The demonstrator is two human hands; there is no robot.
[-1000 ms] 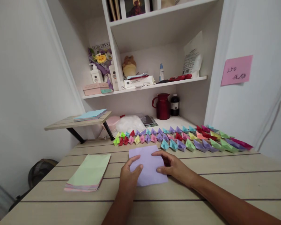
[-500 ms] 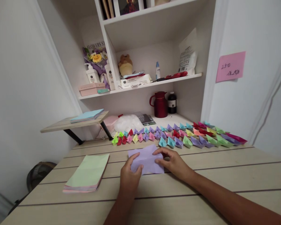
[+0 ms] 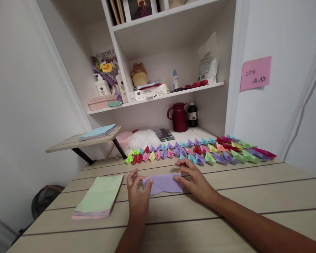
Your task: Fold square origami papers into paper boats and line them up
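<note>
A lilac paper sheet (image 3: 164, 183) lies folded in half on the wooden desk (image 3: 226, 196) in front of me. My left hand (image 3: 137, 195) pinches its left end with thumb and fingers. My right hand (image 3: 196, 181) presses on its right end, fingers bent over the fold. Just beyond the hands run rows of small folded paper boats (image 3: 200, 151) in several colours. A stack of coloured paper (image 3: 100, 196), green on top, lies left of my left hand.
A small raised wooden shelf (image 3: 81, 140) with a blue paper pad stands at the back left. A red jug (image 3: 179, 117) and a dark bottle (image 3: 192, 115) sit in the alcove. A pink note (image 3: 255, 73) is stuck on the right wall.
The lilac sheet, flat a second ago, has been folded in half toward the far edge. Both hands moved out to its ends. The camera tilted slightly.
</note>
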